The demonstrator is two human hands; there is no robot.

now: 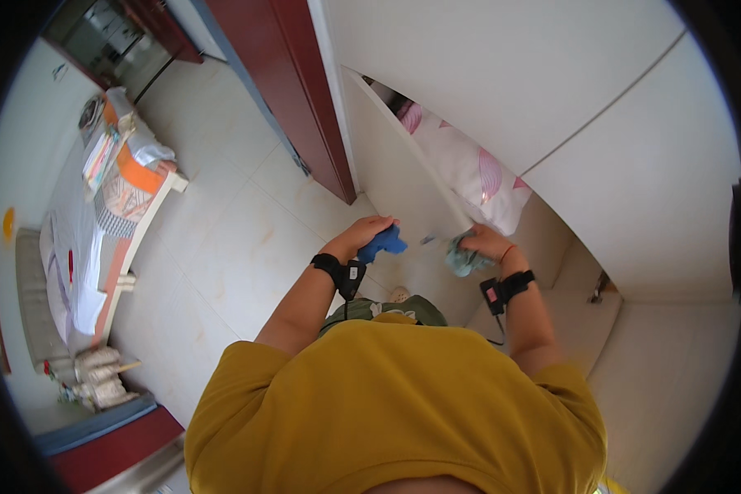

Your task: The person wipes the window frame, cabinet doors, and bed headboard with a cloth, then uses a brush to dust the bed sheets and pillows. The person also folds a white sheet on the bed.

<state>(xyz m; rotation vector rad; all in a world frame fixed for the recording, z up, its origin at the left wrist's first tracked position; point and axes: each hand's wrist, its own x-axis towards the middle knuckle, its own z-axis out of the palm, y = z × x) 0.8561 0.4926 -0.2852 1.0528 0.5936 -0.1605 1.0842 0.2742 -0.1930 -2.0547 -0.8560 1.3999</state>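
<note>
My left hand (370,233) is closed around a crumpled blue cloth (383,243) over the tiled floor. A pale green cloth (466,256) hangs bunched in my right hand (486,242), which is at the lower edge of a partly open white cabinet door (401,154); whether the fingers touch the door I cannot tell. Behind that door, white bedding with a pink pattern (478,167) fills part of the cabinet. Each wrist wears a black strap with a small device.
A dark red door (290,92) stands beside the cabinet. A second cabinet door (549,333) is open low on the right, with a metal hinge (599,289). At the left is a bed (120,281) with folded fabrics on its corner. A shoe (399,294) shows on the floor below me.
</note>
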